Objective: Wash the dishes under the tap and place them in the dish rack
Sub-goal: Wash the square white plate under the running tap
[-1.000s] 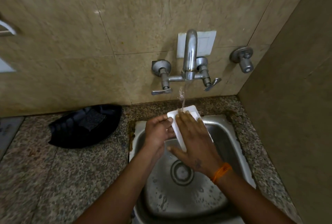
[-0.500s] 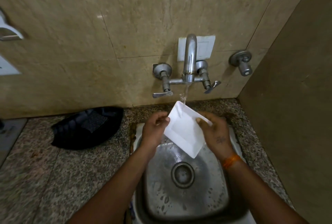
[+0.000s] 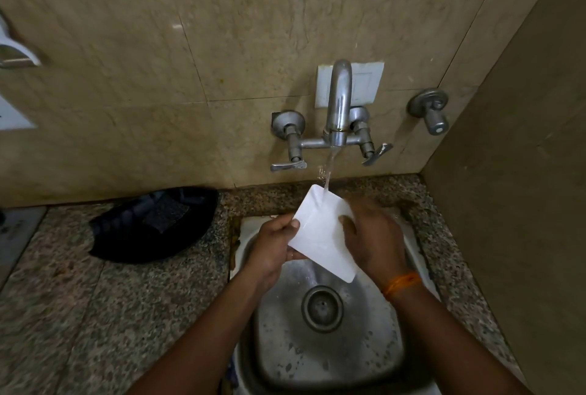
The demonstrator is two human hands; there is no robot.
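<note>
Bare forearms, no sleeves; orange thread band on right wrist, hands w/o rings.

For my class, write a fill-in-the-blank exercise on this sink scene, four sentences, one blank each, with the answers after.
1. Both hands hold a white square dish under running ____.
2. The tap is fixed to the ____, not the counter.
3. The orange band is on the person's ____ wrist.
4. The black tray lies on the counter to the ____ of the sink.

Answers: water; wall; right; left
</note>
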